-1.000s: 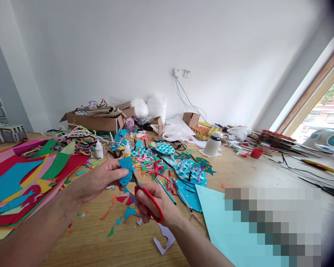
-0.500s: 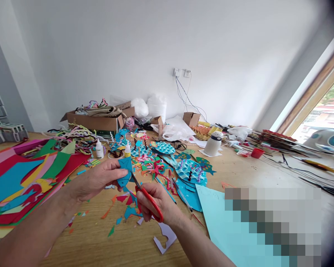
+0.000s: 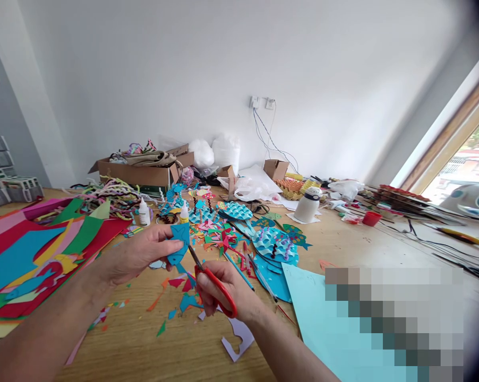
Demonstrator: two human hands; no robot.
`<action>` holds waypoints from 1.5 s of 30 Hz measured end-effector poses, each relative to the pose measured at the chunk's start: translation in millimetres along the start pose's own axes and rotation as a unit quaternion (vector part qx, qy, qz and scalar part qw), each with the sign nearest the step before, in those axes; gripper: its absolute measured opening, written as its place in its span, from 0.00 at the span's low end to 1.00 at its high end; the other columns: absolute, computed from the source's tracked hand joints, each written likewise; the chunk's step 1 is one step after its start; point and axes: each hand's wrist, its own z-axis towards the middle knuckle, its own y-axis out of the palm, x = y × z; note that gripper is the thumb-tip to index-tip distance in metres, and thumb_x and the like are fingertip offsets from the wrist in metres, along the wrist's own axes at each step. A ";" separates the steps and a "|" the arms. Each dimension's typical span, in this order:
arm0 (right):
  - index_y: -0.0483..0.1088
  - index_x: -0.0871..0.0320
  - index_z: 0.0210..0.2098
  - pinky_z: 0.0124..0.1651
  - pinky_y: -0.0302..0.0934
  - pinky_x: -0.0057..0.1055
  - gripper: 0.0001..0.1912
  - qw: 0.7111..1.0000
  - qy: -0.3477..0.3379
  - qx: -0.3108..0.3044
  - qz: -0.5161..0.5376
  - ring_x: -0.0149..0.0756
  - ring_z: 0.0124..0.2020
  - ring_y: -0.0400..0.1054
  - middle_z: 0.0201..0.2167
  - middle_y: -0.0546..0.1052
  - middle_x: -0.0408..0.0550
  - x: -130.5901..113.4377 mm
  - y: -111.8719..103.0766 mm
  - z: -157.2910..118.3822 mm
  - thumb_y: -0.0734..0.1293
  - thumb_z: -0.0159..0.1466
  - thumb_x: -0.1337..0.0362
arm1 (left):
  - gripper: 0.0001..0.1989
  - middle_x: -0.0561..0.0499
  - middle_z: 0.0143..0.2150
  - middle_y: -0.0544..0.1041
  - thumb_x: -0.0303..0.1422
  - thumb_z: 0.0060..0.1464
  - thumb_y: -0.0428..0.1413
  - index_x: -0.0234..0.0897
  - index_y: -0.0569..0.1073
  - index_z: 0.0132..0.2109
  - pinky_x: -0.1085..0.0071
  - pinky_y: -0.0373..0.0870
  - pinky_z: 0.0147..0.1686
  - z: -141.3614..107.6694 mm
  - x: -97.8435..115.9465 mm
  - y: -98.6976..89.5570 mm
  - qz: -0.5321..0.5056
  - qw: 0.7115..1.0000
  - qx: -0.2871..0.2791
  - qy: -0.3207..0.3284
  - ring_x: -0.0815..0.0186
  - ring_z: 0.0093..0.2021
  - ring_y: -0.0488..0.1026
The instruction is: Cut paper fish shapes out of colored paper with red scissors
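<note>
My left hand [image 3: 154, 252] pinches a small piece of blue paper [image 3: 178, 249] with a fish outline drawn on it, thumb on top. In my right hand [image 3: 225, 289] is a pair of scissors [image 3: 219, 289] with red handles, its blades pointing up and left to the right edge of the blue paper. Below the two hands lie coloured paper scraps [image 3: 189, 303] and a purple paper offcut [image 3: 239, 339] with a curved cut in it. My left fingers behind the paper are partly hidden.
At left is a stack of coloured sheets [image 3: 20, 254]. Glue bottles [image 3: 144, 213], paper fish and blue wavy decorations [image 3: 271, 244] stand beyond my hands. A light-blue sheet [image 3: 323, 313] lies at right. A cardboard box [image 3: 134, 175] and a white figure [image 3: 307, 206] are further back.
The scissors stay at the blue paper's right edge, while a strip of that paper by the blades has shifted lower. The view has moved slightly; both hands keep their grip.
</note>
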 end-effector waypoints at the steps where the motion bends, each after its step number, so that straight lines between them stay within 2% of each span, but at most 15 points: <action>1: 0.61 0.59 0.20 0.16 0.52 0.20 0.29 1.000 -0.009 -0.011 0.010 0.24 0.12 0.59 0.11 0.65 0.37 0.8 -0.6 0.2 0.64 0.52 0.37 | 0.09 0.58 0.21 0.67 0.38 0.47 0.58 0.38 0.71 0.25 0.77 0.62 0.23 -0.3 0.5 -0.2 0.003 1.000 0.001 -0.001 0.72 0.22 0.61; 13: 0.62 0.59 0.21 0.15 0.51 0.20 0.28 1.000 0.005 -0.019 0.004 0.23 0.11 0.57 0.12 0.66 0.38 3.2 -2.6 0.5 0.64 0.55 0.39 | 0.10 0.58 0.20 0.66 0.38 0.46 0.58 0.38 0.69 0.23 0.76 0.63 0.24 -1.4 2.0 -0.5 0.011 1.000 -0.004 -0.003 0.72 0.22 0.61; 24: 0.61 0.59 0.20 0.16 0.51 0.21 0.29 1.000 -0.004 -0.019 0.006 0.24 0.12 0.58 0.11 0.65 0.37 2.2 -2.3 0.4 0.64 0.53 0.37 | 0.12 0.58 0.20 0.66 0.39 0.44 0.60 0.37 0.68 0.24 0.76 0.61 0.22 -2.3 2.6 0.7 -0.014 0.999 0.032 -0.003 0.72 0.22 0.60; 45: 0.61 0.59 0.19 0.14 0.49 0.20 0.29 1.000 0.012 0.000 -0.017 0.23 0.11 0.57 0.11 0.64 0.37 -1.1 0.5 -1.0 0.65 0.52 0.37 | 0.11 0.56 0.19 0.68 0.39 0.43 0.60 0.36 0.69 0.24 0.75 0.65 0.23 -1.2 2.6 0.2 -0.007 1.000 0.011 -0.020 0.71 0.22 0.63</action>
